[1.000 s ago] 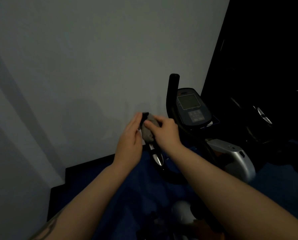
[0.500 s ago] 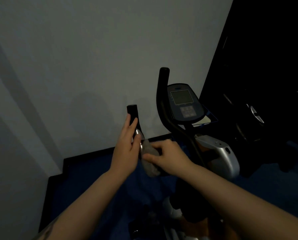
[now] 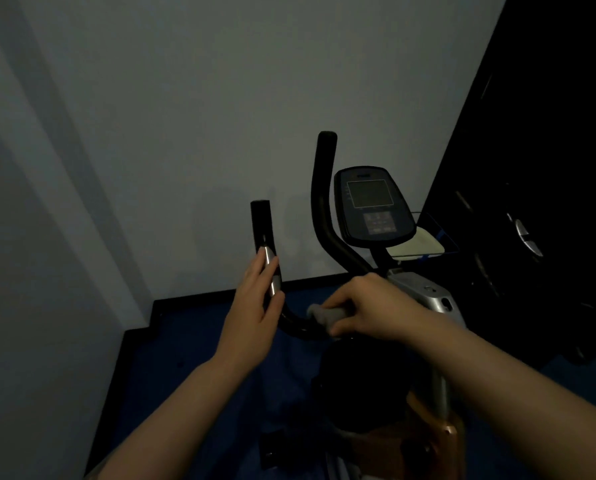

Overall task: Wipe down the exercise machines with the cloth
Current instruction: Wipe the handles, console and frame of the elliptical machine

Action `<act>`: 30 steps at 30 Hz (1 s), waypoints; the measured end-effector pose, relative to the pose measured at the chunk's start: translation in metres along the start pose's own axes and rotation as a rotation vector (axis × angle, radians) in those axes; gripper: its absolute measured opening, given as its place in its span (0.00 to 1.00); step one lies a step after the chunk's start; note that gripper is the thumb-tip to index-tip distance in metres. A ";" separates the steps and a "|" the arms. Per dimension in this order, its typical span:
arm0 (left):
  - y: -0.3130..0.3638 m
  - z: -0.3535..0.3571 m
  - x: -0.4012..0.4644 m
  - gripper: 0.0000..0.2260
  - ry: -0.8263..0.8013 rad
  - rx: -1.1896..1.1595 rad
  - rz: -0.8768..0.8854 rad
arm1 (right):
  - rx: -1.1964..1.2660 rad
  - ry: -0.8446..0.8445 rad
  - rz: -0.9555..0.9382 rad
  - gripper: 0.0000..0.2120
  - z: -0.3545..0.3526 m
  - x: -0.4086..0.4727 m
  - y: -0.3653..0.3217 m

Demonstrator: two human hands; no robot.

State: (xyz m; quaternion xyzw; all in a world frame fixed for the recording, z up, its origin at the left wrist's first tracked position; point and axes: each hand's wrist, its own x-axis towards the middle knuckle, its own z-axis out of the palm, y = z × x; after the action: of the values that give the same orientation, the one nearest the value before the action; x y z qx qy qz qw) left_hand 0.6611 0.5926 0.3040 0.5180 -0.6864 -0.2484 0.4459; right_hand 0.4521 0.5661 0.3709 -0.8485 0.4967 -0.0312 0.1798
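Low in centre frame, the right hand (image 3: 369, 308) pinches the cloth (image 3: 324, 315) around the handlebar (image 3: 291, 320); the left hand (image 3: 255, 306), fingers loose, steadies it; a weak grip could drop the cloth

Exercise bike (image 3: 424, 299) against the wall (image 3: 220, 98), at the right of view. Left handlebar (image 3: 267, 244) left of the right handlebar (image 3: 322, 202); console (image 3: 372, 209) right of both. Left hand (image 3: 255, 317) on the left handlebar; right hand (image 3: 369, 306) with the cloth (image 3: 324, 315) on the low bend between the handlebars, before the console.
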 end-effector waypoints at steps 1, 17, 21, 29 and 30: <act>0.001 -0.001 -0.003 0.25 0.006 -0.009 -0.006 | -0.009 0.016 0.021 0.20 0.001 -0.002 0.000; 0.013 0.007 -0.019 0.27 0.065 0.011 -0.049 | 0.138 0.064 -0.036 0.19 0.015 0.009 -0.021; 0.006 -0.004 -0.018 0.25 0.051 0.000 -0.032 | 0.012 0.037 0.029 0.20 0.015 -0.010 -0.011; 0.001 -0.022 0.011 0.18 0.146 0.032 0.044 | 0.237 0.232 0.148 0.13 0.030 0.014 -0.060; 0.000 -0.024 0.016 0.18 0.136 0.036 0.060 | 0.307 0.258 0.180 0.12 0.033 0.016 -0.062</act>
State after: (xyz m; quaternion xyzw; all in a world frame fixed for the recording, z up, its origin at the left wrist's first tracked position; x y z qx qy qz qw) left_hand 0.6813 0.5809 0.3207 0.5209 -0.6739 -0.1868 0.4896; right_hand 0.5195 0.5892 0.3588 -0.7523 0.5790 -0.1984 0.2439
